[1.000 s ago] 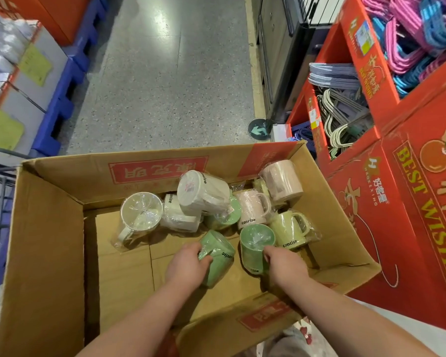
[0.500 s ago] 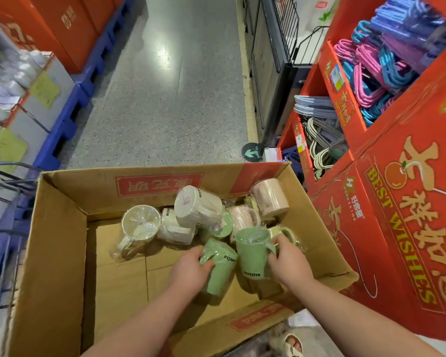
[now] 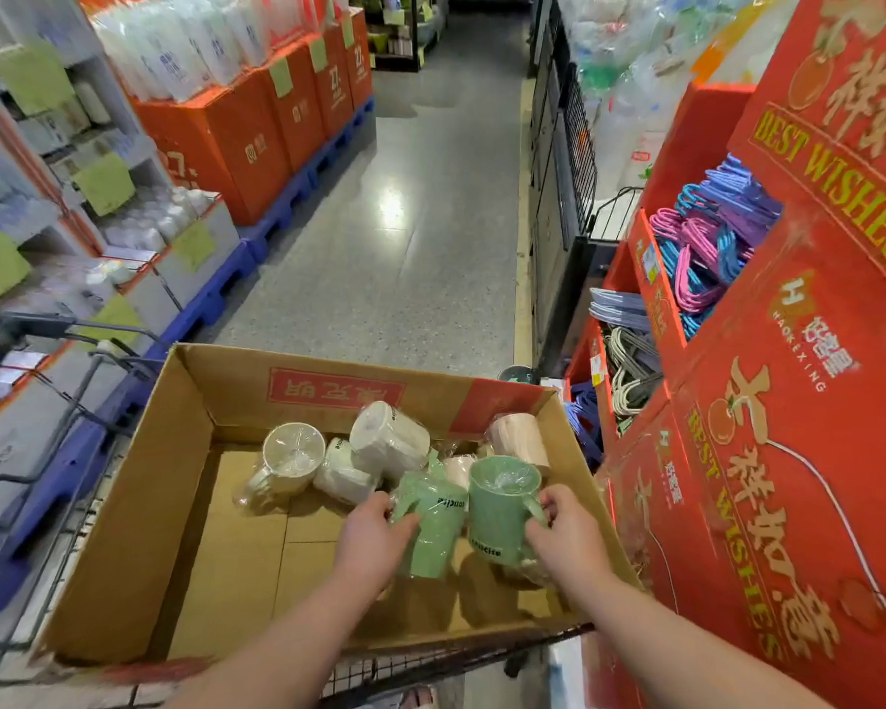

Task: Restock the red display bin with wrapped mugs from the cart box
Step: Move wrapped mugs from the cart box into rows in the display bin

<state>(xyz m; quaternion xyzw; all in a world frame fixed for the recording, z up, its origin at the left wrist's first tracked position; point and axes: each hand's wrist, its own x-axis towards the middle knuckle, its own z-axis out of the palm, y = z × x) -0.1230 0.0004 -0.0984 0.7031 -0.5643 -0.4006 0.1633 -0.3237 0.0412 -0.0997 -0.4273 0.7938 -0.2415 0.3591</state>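
**Stocking aisle, seen from beside the cart.** The cart box, an open cardboard carton, rides on the wire cart, and both arms reach in from its near side.

The left hand grips a tilted green mug round its body. Its fingers curl over the plastic wrap and the thumb presses on the near face. A body grip suits a mug that leans over with its handle out of reach.

The right hand holds an upright green mug on the handle side, mouth up, with its fingers curled at the handle. The two mugs touch or nearly touch, close to the right wall of the box.

Both mugs appear to be clear of the box floor. This suggests the plan is one mug per hand, which would halve the trips.

Other stock is bunched at the far end of the box: white mugs and a pink mug, all wrapped.

The red display stands just beside the box on the right, so the transfer should be short. Its upper bins hold coloured hangers. The bin meant for mugs cannot be made out from here.

Judged stage: both mugs are in hand, and placement is not yet done. The slippery wrap is the likeliest risk to the left-hand grip.
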